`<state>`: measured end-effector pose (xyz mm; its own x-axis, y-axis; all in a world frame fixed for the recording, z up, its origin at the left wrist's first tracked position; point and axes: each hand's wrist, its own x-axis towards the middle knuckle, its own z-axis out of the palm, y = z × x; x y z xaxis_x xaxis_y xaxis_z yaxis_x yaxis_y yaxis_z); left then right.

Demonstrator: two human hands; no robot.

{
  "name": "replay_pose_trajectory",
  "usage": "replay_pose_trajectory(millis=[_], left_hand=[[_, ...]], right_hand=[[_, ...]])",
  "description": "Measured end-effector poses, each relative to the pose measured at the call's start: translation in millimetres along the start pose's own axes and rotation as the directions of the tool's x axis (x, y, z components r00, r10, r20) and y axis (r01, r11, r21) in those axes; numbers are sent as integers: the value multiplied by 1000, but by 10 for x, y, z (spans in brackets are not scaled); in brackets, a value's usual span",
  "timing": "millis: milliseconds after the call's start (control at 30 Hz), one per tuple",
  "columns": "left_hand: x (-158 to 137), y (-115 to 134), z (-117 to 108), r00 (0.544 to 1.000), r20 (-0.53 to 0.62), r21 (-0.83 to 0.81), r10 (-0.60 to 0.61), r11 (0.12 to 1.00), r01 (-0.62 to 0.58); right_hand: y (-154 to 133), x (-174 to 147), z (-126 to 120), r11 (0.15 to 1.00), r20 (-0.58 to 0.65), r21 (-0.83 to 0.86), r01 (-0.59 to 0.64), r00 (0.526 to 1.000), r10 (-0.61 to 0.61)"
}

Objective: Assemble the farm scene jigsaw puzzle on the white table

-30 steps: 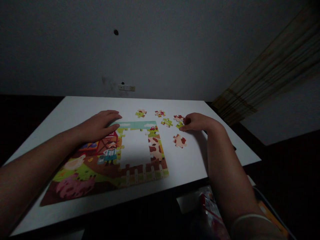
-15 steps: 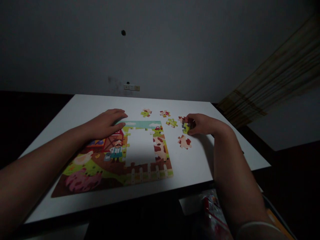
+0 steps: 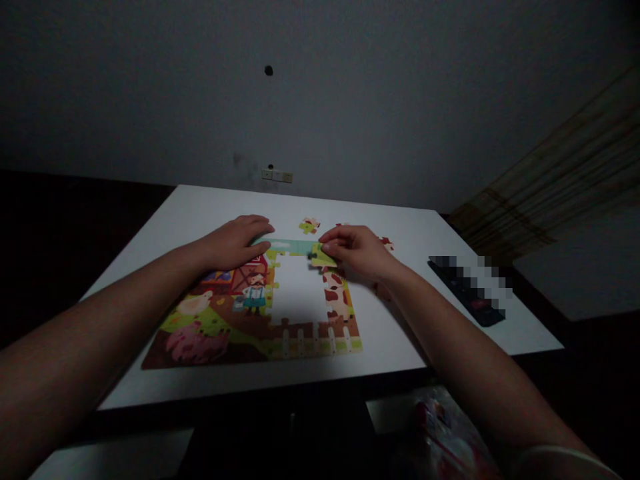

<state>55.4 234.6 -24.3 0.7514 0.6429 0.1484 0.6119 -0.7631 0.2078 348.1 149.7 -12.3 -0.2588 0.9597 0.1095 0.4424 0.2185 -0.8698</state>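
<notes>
A farm jigsaw puzzle (image 3: 200, 340) lies on the white table, with a rectangular gap showing bare tabletop inside its assembled border. My left hand (image 3: 235, 243) rests over its upper left part, fingers stretched out and holding nothing. Pinched in my right hand (image 3: 357, 250) is a green puzzle piece (image 3: 324, 256), held over the upper right corner of the gap, near the cow picture. Whether that piece touches the border I cannot tell. A loose puzzle piece (image 3: 310, 225) lies behind the puzzle; others are partly hidden by my right hand and forearm.
The white table (image 3: 395, 333) stands close to a grey wall with a socket strip (image 3: 277, 176). At the table's right side lies a dark flat object (image 3: 463, 290), partly pixelated. Below the front edge is a clear plastic bag (image 3: 445, 427). A curtain (image 3: 540, 173) hangs at right.
My right hand has moved left from the loose pieces to the gap, carrying the green piece. My left hand stays on the puzzle. The view has shifted, showing the dark object at right.
</notes>
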Motion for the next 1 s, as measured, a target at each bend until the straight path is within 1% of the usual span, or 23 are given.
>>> replay_pose_trajectory(millis=[67,133,200,267,333,433,533,633,833,933,1000], left_hand=[[0,-15,14,1000,2,-8,-12,1000,12],[0,-36,30,1000,2,-11,-4,1000,4],[0,-58,45,1000,-2,-9,16,1000,-16],[1,-76,56,1000,-9,-7,28,1000,-28],[2,-84,61,999,-11,-9,32,999,-32],[3,-73,51,999,-10,-18,32,999,-33],[1,-38,23,1000,-3,-25,10,1000,-10],[-6,8,-13,1000,9,-29,-10,1000,10],[-18,113,-87,998,45,-50,-50,997,52],[-19,170,-129,992,75,-58,-97,993,101],[-16,198,-151,991,81,-53,-107,992,112]], right_hand=[[20,18,129,994,55,-109,2,998,4],[14,16,170,964,76,-261,56,996,-38],[-19,7,140,910,74,-394,130,991,-109],[-63,-8,68,864,72,-472,178,984,-163],[-102,-35,-17,845,116,-493,206,978,-171],[-128,-90,-112,826,222,-507,245,964,-150],[-123,-117,-130,801,263,-537,266,955,-141],[-114,-106,-99,779,282,-560,280,949,-138],[-129,-89,-61,752,274,-603,267,954,-118],[-131,-90,-47,747,268,-607,271,955,-129],[-127,-87,-34,751,262,-602,272,956,-136]])
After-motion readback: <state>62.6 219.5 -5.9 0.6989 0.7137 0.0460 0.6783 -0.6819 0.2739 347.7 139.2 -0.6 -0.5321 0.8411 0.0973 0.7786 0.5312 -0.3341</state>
